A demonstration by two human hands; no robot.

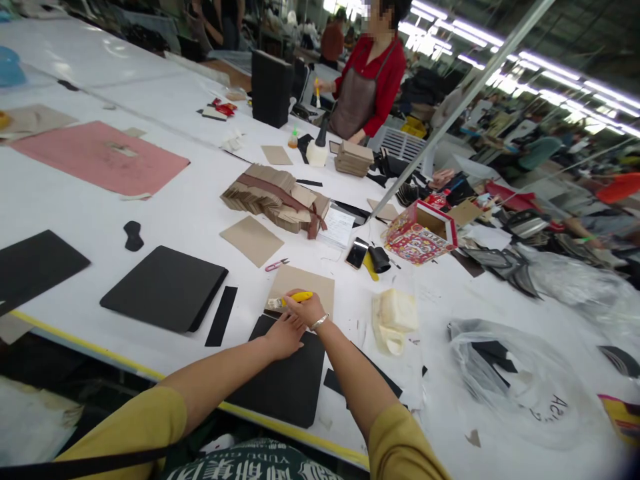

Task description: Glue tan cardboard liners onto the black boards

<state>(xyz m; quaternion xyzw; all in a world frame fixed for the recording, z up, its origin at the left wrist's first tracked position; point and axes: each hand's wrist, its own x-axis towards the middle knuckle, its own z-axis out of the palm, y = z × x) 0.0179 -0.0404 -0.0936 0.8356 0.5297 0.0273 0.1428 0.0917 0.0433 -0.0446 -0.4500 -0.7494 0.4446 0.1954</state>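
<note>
So the left hand [286,335] is pretty flat, fingers out and close together, resting on the black panel [290,383] near its far edge. Just right of it, the right hand [307,311] is closed around a yellow-handled brush [302,296], bristles pointing left over the beige board [315,281] just beyond the panel.

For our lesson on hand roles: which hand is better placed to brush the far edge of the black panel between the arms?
Probably the right hand: it holds the yellow brush near that edge. The left hand rests on the black panel and seems better for steadying it.
</note>
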